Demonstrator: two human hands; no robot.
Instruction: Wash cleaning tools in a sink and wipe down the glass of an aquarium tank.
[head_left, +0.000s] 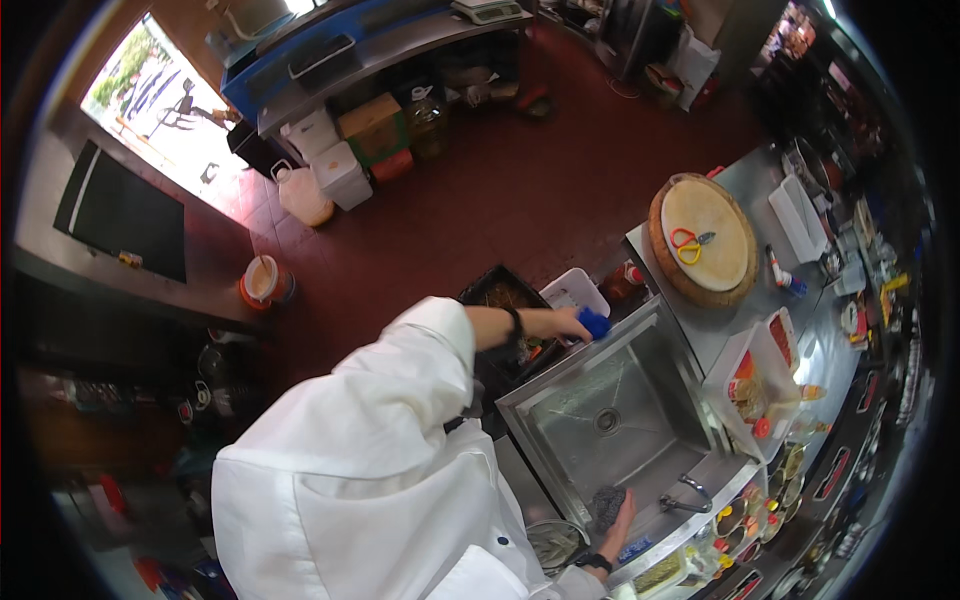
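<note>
My left hand (571, 324) reaches over the near rim of a stainless steel sink (577, 431), gripping a blue item (594, 323) that looks like a cloth or scrubbing pad. At the sink's opposite end, my right hand (619, 523) holds a grey metal wool scourer (608, 507) near the faucet (684, 504). The basin is wet, with a round drain (606, 421) in its floor. A small blue packet or pad (635, 549) lies beside my right wrist. Under my left forearm sits a black crate (487, 282) with food scraps.
A round wooden chopping block (739, 294) with red-and-yellow-handled scissors (688, 247) stands on the counter beyond the sink. A white bin (720, 367) holds bottles. A white tub (570, 289) and a red-capped jar (621, 282) stand beside the crate. Sauce bottles line the back ledge.
</note>
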